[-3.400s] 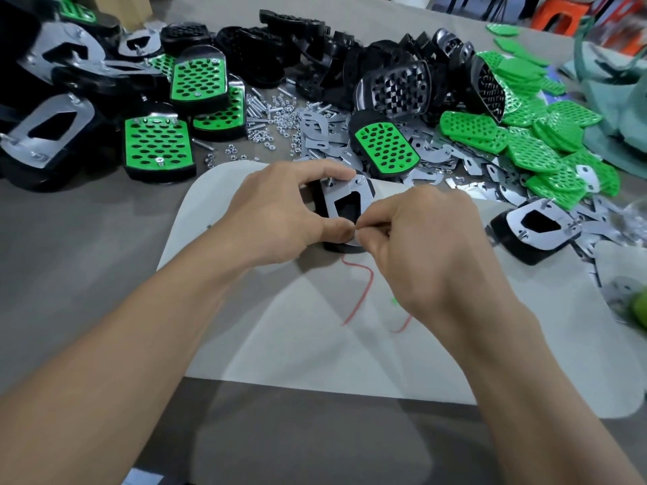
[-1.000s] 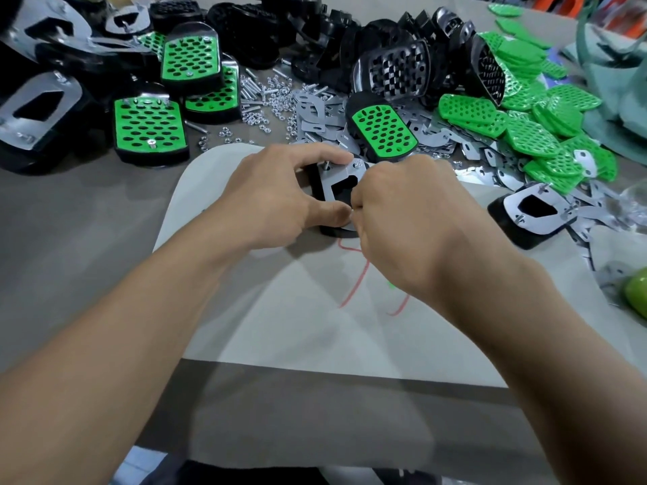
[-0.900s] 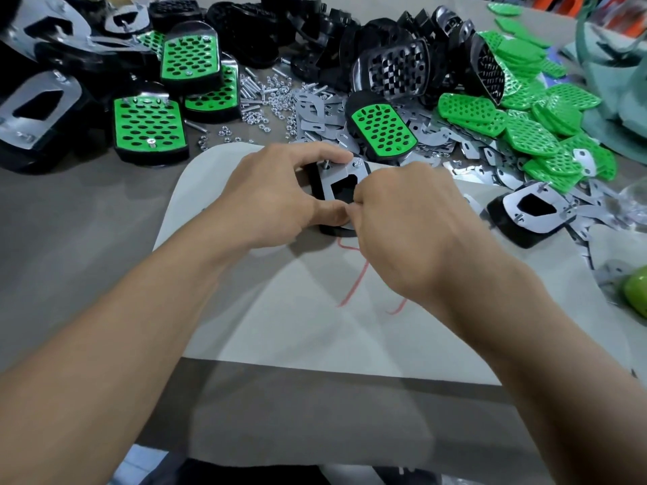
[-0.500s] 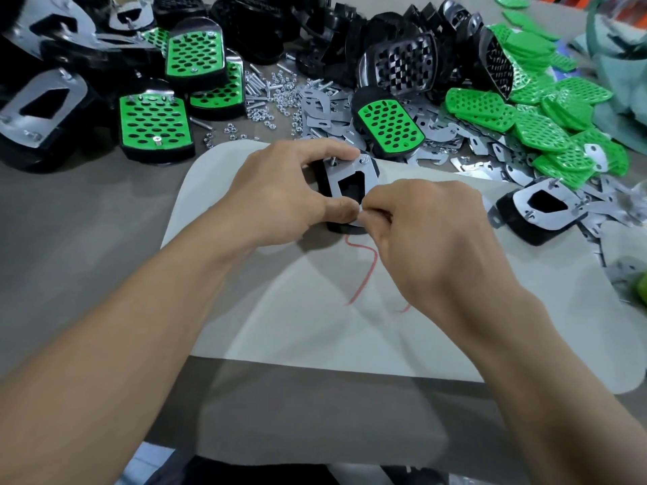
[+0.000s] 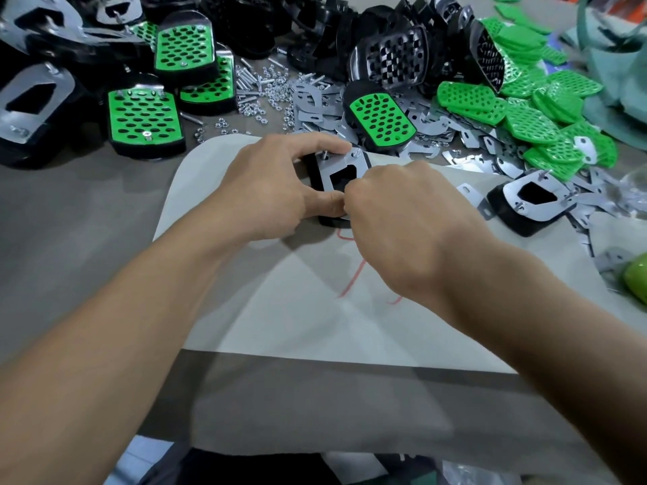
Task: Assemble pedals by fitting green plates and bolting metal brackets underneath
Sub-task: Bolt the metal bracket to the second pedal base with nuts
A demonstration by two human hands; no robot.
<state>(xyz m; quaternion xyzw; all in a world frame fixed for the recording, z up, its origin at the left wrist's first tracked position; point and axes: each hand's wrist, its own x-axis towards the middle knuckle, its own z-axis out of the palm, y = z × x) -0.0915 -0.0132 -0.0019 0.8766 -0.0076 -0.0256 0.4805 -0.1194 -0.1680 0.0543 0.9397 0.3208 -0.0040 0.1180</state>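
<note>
A: So, how is the left grip (image 5: 276,183)?
B: Clamped on the pedal (image 5: 311,169): forefinger hooked over its far end, thumb pressed at its near end.
A: And the right grip (image 5: 402,218)?
B: Fingers curled in, tips at the near end of the bracket (image 5: 327,175), touching the left thumb. Whether they pinch anything I cannot tell, because the hand hides it.
A: Where does the pedal lie?
B: Underside up on the sheet (image 5: 245,309), near that sheet's far edge, about midway across the surface (image 5: 70,222), left edge to right. The bracket sits on top, with two bolts (image 5: 355,153) standing up at its far end.
A: Around it?
B: Just beyond, a plated pedal (image 5: 380,120), green face up, on loose brackets (image 5: 310,103). Toward the right edge, another bracketed pedal (image 5: 528,204), and behind it a heap of plates (image 5: 525,115). Farther back nuts (image 5: 261,89) are scattered, finished pedals (image 5: 141,120) crowd the far-left corner, and black shells (image 5: 385,61) line the far edge.
</note>
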